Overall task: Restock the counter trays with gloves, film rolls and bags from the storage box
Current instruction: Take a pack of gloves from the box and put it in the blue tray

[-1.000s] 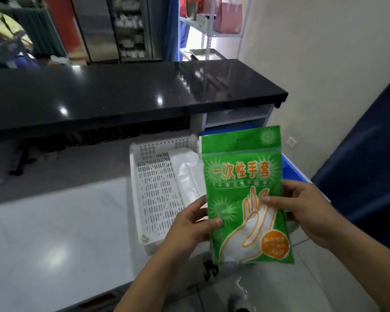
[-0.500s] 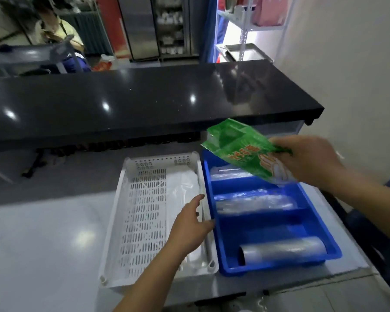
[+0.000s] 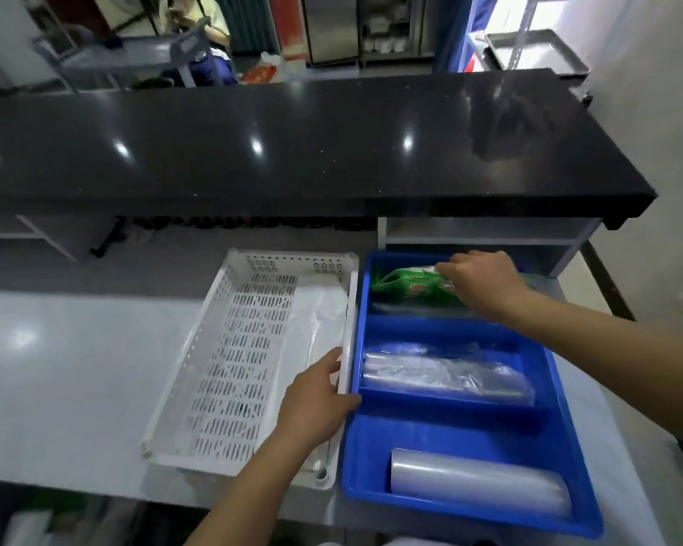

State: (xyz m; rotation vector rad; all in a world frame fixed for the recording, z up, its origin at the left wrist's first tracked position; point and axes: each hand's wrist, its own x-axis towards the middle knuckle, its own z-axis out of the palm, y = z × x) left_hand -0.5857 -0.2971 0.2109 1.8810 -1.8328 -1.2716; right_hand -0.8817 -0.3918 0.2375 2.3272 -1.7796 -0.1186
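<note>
While the right hand (image 3: pixel 480 283) pinches the green glove pack (image 3: pixel 415 284) at its near-right end, fingers curled over the top edge, the pack lies tilted in the far compartment of the blue tray (image 3: pixel 560 392), not yet flat. To finish well: press the pack down and toward the far wall so it sits level inside the divider, then let go by opening the fingers straight up, so the slick wrapper does not drag back out. Under the pack something clear shows, likely more film or bags, so it may slide; seat it before release. One compartment nearer than the grip lies a crinkled clear film roll (image 3: pixel 446 374), and nearest of all a smooth roll (image 3: pixel 478 482); both are clear of the hand and need no touching. Left of the grip, the left hand (image 3: pixel 316 403) rests on the right rim of the white basket (image 3: pixel 221 348), fingers curled over the rim where it meets the blue tray, loosely holding it and steadying both. Keep that hold until the pack is down. Clear bags (image 3: pixel 316 321) lie along the basket's right side. Beyond the grip, a black countertop (image 3: pixel 292 151) overhangs; a low wrist avoids it.
</note>
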